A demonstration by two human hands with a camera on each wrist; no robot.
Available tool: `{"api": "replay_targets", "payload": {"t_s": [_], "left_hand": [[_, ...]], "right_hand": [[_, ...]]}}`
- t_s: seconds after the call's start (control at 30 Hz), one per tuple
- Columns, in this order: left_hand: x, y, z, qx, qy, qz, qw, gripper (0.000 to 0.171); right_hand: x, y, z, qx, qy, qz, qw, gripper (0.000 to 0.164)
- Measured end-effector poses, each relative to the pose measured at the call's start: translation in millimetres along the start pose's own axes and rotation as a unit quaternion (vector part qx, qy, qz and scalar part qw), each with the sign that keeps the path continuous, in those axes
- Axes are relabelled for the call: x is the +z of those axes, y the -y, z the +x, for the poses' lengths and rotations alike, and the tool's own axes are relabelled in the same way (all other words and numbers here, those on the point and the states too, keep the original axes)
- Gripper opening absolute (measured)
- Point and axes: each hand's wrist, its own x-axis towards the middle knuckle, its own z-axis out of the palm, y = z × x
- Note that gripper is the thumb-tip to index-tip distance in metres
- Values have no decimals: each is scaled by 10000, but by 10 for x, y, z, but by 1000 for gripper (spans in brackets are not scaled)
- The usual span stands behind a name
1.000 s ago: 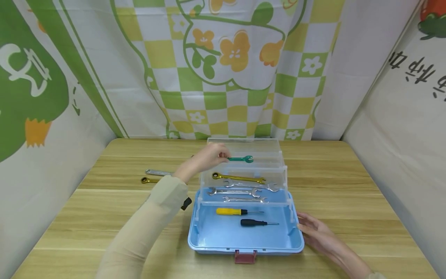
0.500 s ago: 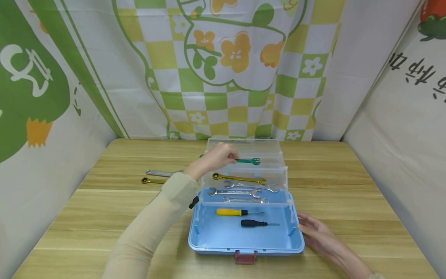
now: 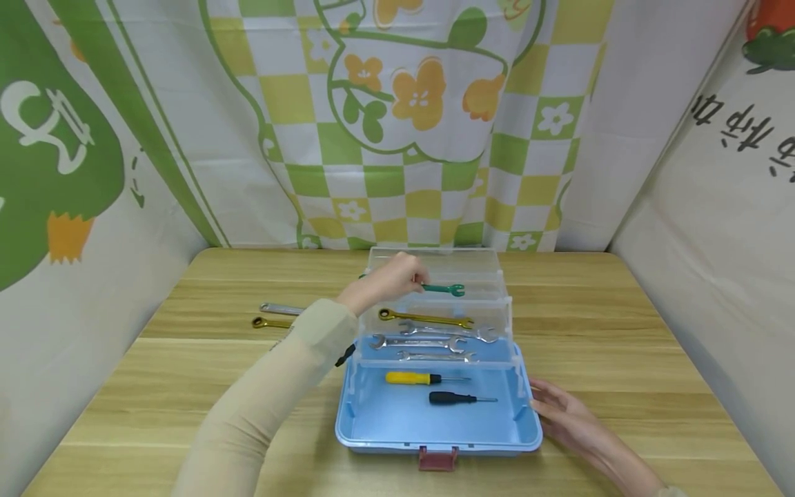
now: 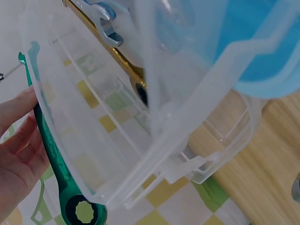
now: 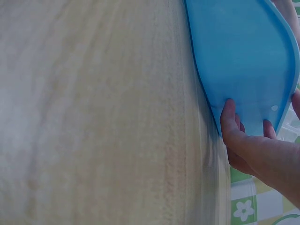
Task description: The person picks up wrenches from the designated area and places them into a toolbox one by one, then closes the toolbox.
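My left hand (image 3: 397, 276) pinches a green combination wrench (image 3: 444, 290) by its shaft, level over the upper clear tray (image 3: 491, 284) of an opened blue toolbox (image 3: 373, 440). In the left wrist view the wrench's ring end (image 4: 84, 212) points down beside the tray wall (image 4: 75, 173), with fingers and thumb around the shaft. Against the toolbox's right side lies my right hand (image 3: 565, 411), its thumb by the rim. The right wrist view shows its extended fingers (image 5: 228, 117) touching the blue side wall (image 5: 243, 70).
Lower clear trays hold a gold wrench (image 3: 425, 317) and several silver wrenches (image 3: 419, 342). A yellow screwdriver (image 3: 410, 377) and a black screwdriver (image 3: 452, 397) lie in the toolbox bottom. Left on the table are another gold wrench (image 3: 273, 322) and a silver tool (image 3: 282, 308), partly behind the sleeve.
My left hand has moved right with the green wrench, farther over the upper tray, and slows in the last half second. The right hand stays at the toolbox side.
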Motion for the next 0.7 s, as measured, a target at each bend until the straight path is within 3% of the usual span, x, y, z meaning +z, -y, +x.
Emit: {"api": "replay_targets", "payload": {"t_s": [0.23, 0.5, 0.7], "left_hand": [[-47, -56, 52, -115, 218, -184, 9995, 12], [-10, -124, 140, -272, 495, -122, 9983, 13], [33, -113, 168, -233, 518, -89, 9983, 14]], "right_hand": [[1, 1, 4, 35, 13, 15, 10000, 68], [2, -2, 5, 8, 32, 32, 10000, 66], [3, 3, 8, 55, -4, 34, 10000, 67]]}}
